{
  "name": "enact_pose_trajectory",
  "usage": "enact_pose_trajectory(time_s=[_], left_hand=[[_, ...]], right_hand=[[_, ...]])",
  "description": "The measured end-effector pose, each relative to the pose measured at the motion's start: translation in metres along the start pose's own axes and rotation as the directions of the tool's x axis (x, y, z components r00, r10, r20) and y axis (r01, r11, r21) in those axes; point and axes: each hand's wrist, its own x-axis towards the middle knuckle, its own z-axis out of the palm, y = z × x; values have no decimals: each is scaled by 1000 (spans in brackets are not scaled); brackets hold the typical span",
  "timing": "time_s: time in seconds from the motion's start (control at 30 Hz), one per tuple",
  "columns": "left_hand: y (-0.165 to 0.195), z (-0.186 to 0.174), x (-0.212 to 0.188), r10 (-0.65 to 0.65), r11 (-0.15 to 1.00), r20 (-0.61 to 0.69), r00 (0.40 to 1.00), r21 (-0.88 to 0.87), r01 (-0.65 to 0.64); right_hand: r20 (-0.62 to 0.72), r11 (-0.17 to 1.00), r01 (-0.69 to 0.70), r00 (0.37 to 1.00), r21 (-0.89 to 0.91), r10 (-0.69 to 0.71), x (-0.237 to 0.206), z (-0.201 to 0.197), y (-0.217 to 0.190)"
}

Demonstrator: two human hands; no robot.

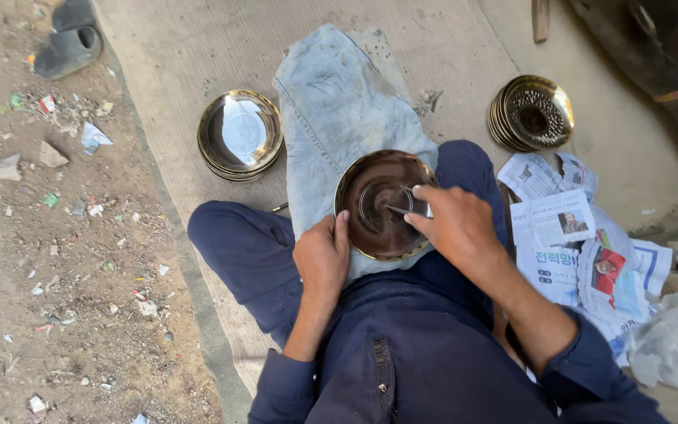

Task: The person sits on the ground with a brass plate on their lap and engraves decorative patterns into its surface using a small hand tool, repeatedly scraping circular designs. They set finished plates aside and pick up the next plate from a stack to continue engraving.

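The left hand [322, 255] curls closed over the near rim of a round brass plate [372, 228], steadying it on the lap. The right hand [455, 226] is closed around a thin metal tool [399, 210], whose tip touches the plate's centre. The plate lies on one pale denim cloth [339, 110] spread over the knees. Two stacks of brass plates sit on the mat: one plain stack [240, 135] at left, one patterned stack [531, 114] at right. Newspapers [566, 235] lie beside the right arm.
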Motion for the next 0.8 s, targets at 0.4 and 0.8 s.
enact_pose_trajectory(time_s=[0.4,0.8], left_hand=[[138,-118,-22,914,356,96,394,-657,-664],[193,-100,0,980,196,148,130,-805,-559]], right_hand=[[131,170,-288,785,942,605,-58,96,111],[99,347,-170,972,923,212,27,103,106]])
